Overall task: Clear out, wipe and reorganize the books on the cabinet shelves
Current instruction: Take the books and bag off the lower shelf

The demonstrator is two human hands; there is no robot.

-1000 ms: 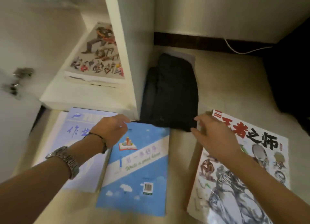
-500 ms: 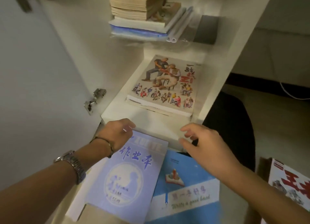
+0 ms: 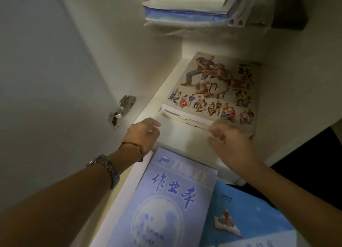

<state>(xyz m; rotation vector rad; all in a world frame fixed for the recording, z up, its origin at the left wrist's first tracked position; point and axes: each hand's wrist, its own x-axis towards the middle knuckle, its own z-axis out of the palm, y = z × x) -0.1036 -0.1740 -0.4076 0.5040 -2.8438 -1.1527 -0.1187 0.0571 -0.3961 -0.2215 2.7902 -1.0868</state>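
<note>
Book: illustrated book (image 3: 218,91) is lying flat on the bottom shelf (image 3: 177,133), centre-right of frame, long axis running into the cabinet.
Right hand (image 3: 231,145): nearer, fingertips reaching its front edge, loosely spread, holding nothing.
Left hand (image 3: 143,133): hovering lower left, loosely curled, holding nothing.

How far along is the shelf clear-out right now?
Done: two exercise books, the pale purple one and the blue one, lie out in front of the cabinet. In hand: the right hand reaches the near edge of the illustrated book on the lower shelf; the left hand hovers empty. Left: the upper stack, wiping, reshelving.
</note>
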